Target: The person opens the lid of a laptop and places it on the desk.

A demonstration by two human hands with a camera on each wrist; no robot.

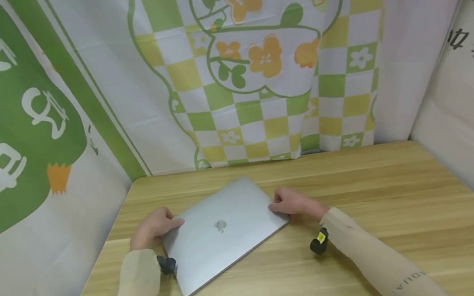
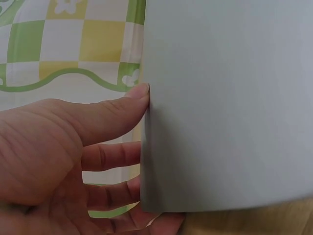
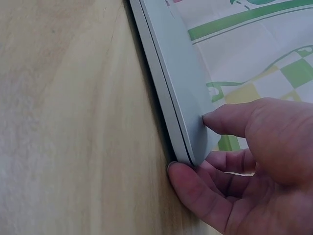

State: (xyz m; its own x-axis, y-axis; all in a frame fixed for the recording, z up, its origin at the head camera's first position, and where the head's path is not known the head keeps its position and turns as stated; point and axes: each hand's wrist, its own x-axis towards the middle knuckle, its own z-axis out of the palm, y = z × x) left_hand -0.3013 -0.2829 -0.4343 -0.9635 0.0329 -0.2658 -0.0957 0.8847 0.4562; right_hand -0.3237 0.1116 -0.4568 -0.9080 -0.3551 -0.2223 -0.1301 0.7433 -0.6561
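A closed silver laptop [image 1: 231,243] with an apple logo on its lid lies at an angle over the wooden table in the head view. My left hand [image 1: 155,225] grips its left edge, thumb on the lid. In the left wrist view the fingers of that hand [image 2: 110,154] reach behind and under the laptop's edge. On the opposite side, my right hand [image 1: 294,202] holds the right edge near a corner. The right wrist view shows the thumb [image 3: 230,119] on the lid and a fingertip below the base, with a dark gap between laptop [image 3: 183,98] and table.
The wooden table [image 1: 389,208] runs back to a hanging cloth [image 1: 261,129] with green and yellow checks. Printed cloth walls stand at left [image 1: 104,195] and right [image 1: 462,113]. A small black camera sits at each wrist, one by the left [image 1: 167,264], one by the right [image 1: 318,245].
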